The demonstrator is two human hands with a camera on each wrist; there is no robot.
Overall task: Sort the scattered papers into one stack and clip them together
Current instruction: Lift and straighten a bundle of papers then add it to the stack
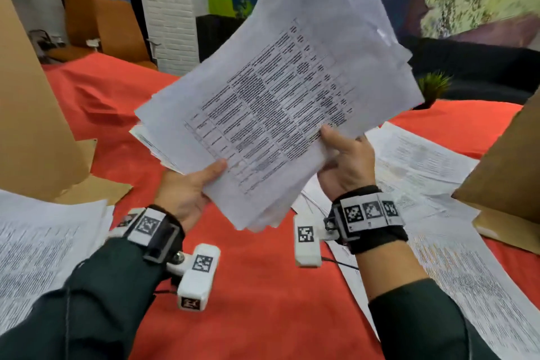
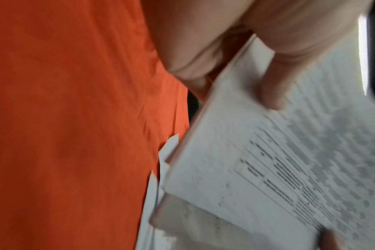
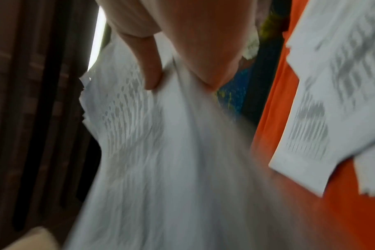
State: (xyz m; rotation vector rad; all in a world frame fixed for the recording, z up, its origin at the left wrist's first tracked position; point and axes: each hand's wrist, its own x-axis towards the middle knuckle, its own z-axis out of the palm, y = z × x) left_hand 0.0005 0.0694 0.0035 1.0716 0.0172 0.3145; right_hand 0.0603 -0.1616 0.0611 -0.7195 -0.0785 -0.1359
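Note:
A thick, uneven bundle of printed papers [image 1: 280, 90] is held up in the air above the red cloth, its top sheet showing a table of text. My left hand [image 1: 190, 187] grips its lower left edge, thumb on top [image 2: 274, 88]. My right hand [image 1: 344, 161] pinches the lower right edge, thumb on the printed face, fingers behind. The right wrist view shows the bundle [image 3: 152, 152] blurred under the thumb [image 3: 150, 71]. More loose sheets [image 1: 423, 172] lie on the cloth at the right, and another [image 1: 41, 251] at the left. No clip is in sight.
A red cloth [image 1: 257, 301] covers the table. Brown cardboard pieces stand at the left [image 1: 32, 126] and right [image 1: 508, 172]. A small green plant [image 1: 432, 88] sits at the far right edge. A white brick pillar [image 1: 172, 9] stands behind.

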